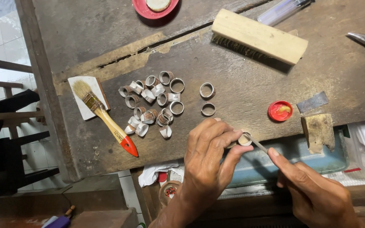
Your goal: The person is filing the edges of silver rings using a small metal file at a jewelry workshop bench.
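1. The worn wooden desk [250,88] carries everything, scuffed and cracked, and both hands work at its near edge.
2. A wooden block brush [259,36] lies well beyond the hands, bristles down, toward the far side.
3. The left hand [210,162] is closed on a small metal ring [245,139], pinched between thumb and fingertips just over the desk's edge.
4. The right hand [313,192] is closed around a thin metal file [259,145]; its tip touches the ring that the left hand holds.
5. A paintbrush [104,116] with a wooden handle and red end lies well out from the left hand on its outer side, its bristles resting on a small white tile [81,88].
6. A heap of similar rings [151,105] sits beyond the left hand, between the paintbrush and two separate rings [208,99] that lie just beyond the left fingertips.
7. A small wooden block [318,131] rests on the desk edge, just beyond the right hand.
8. A red bottle cap [280,110] with something yellowish in it lies beyond the file, beside that block.
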